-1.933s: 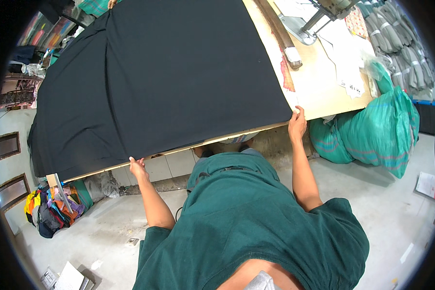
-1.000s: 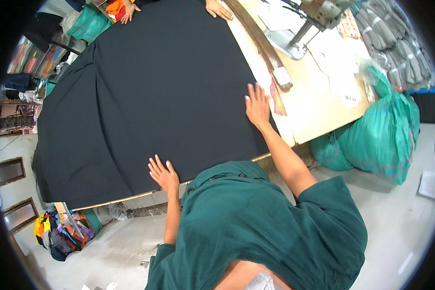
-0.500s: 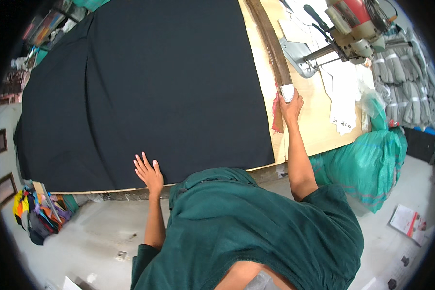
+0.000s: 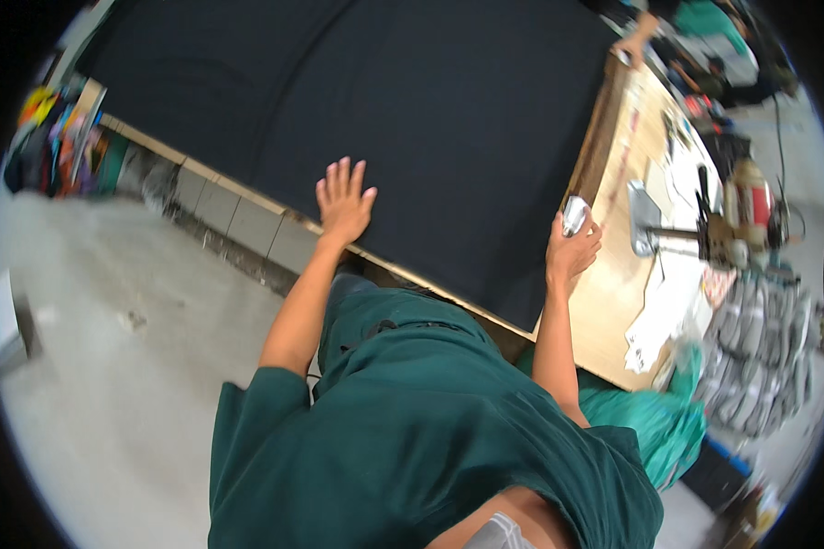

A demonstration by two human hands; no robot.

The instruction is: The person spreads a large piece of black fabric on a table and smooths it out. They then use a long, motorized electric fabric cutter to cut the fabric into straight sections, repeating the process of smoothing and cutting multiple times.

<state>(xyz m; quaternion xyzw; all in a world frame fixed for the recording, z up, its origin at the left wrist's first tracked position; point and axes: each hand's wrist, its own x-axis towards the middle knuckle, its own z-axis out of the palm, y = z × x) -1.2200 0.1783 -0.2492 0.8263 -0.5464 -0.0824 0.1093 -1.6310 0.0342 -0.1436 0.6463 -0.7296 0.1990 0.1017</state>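
Note:
A broad sheet of black cloth (image 4: 430,128) covers most of the table, with a long fold toward its left. My left hand (image 4: 345,203) lies flat on it near the front edge, fingers spread. At the cloth's right edge is a long brown wooden bar (image 4: 601,133), its near end wrapped in something white (image 4: 575,215). My right hand (image 4: 571,254) is closed around that wrapped end. Another person's hand (image 4: 632,48) is at the bar's far end.
A cloth-cutting machine (image 4: 742,215) stands on the table's right side among white paper pieces (image 4: 664,306). Grey bundles (image 4: 751,366) and a green sack (image 4: 645,425) are beyond the right edge. Colourful scraps (image 4: 59,146) are heaped at the left.
My view has turned and the table appears slanted. The bar now lies right along the cloth's edge, where a gap showed before. My left hand is farther onto the cloth; another person's hand has come into view.

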